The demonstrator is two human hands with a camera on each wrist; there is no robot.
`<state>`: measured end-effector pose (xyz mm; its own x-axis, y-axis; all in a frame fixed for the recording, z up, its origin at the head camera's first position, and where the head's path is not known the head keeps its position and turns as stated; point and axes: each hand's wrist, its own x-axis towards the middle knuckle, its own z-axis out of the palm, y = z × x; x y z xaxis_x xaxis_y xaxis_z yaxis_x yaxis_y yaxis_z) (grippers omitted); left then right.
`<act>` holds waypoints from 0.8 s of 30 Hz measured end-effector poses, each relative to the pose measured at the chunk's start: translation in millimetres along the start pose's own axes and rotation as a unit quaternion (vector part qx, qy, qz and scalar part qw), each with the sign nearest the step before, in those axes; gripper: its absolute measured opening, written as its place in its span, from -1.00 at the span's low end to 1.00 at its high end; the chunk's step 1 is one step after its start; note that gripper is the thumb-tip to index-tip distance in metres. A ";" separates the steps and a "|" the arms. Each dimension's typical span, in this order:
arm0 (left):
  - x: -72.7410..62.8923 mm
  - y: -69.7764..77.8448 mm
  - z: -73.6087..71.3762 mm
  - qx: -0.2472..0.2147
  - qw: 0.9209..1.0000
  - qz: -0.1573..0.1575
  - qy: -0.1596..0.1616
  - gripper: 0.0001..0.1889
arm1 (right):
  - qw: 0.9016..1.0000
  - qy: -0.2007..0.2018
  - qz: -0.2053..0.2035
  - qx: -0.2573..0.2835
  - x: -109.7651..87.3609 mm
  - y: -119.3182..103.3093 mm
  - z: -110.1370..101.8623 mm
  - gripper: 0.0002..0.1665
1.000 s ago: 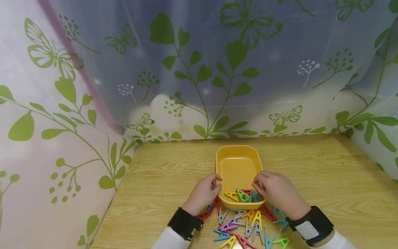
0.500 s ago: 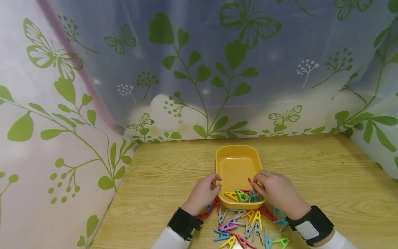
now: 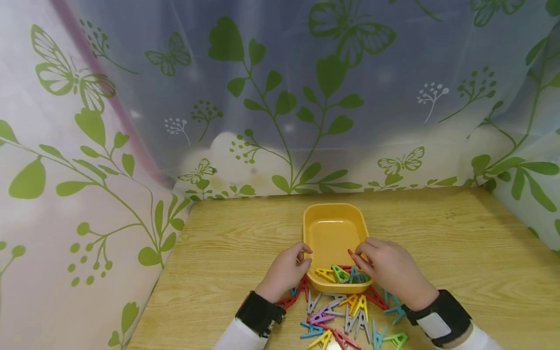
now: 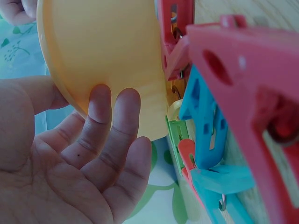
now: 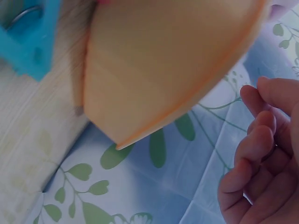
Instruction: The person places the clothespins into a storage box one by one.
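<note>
1. Two hands flank the tray (image 3: 332, 240): the left hand (image 3: 284, 272) at its left rim, the right hand (image 3: 391, 270) at its right, both along the near half.
2. The right hand's thumb and finger are narrowed on a red piece (image 3: 350, 252), probably a peg. Only its end shows, slanting up and left over the tray's inside; the right wrist view does not show it.
3. The left hand is loosely bent: thumb and one finger reach the rim, other fingers lie by the outer wall. Whether it grips, I cannot tell.
4. The tray lies between the hands, its long axis running away from the person. The red piece is near the right wall.
5. Inside, a few pegs (image 3: 325, 275), yellow, green, red and blue, bunch at the near end, more to the right, so the right hand is nearer.
6. Loose pegs (image 3: 320, 316) lie at mixed angles just on the tray's near side, between the wrist bands (image 3: 258, 311); some red ones sit beside the left hand, blue ones by the right wrist.
7. The wood-grain table (image 3: 245, 228) spreads to both sides; printed cloth (image 3: 284, 102) hangs behind and at left and right.
</note>
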<state>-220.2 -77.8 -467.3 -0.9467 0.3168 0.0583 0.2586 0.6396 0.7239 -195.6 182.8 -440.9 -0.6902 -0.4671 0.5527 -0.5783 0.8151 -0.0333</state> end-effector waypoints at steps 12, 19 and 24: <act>-0.8 2.0 -1.0 -0.002 1.000 0.003 0.001 -0.83 | 1.000 0.026 0.012 0.012 0.8 -2.1 -18.0 -0.85; -1.0 2.1 -1.1 -0.002 1.000 0.006 0.001 -0.83 | 0.990 -0.059 0.128 -0.008 -1.5 16.6 -32.5 -0.87; -0.4 1.2 -0.8 0.000 1.000 0.006 0.002 -0.83 | 0.976 -0.160 0.147 -0.028 -4.0 25.8 -31.4 -0.82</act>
<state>-219.7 -77.7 -466.0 -0.9442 0.3218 0.0699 0.2701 0.6353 0.7235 -194.1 216.4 -417.9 -0.9286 -0.2853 0.2373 -0.3159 0.9433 -0.1019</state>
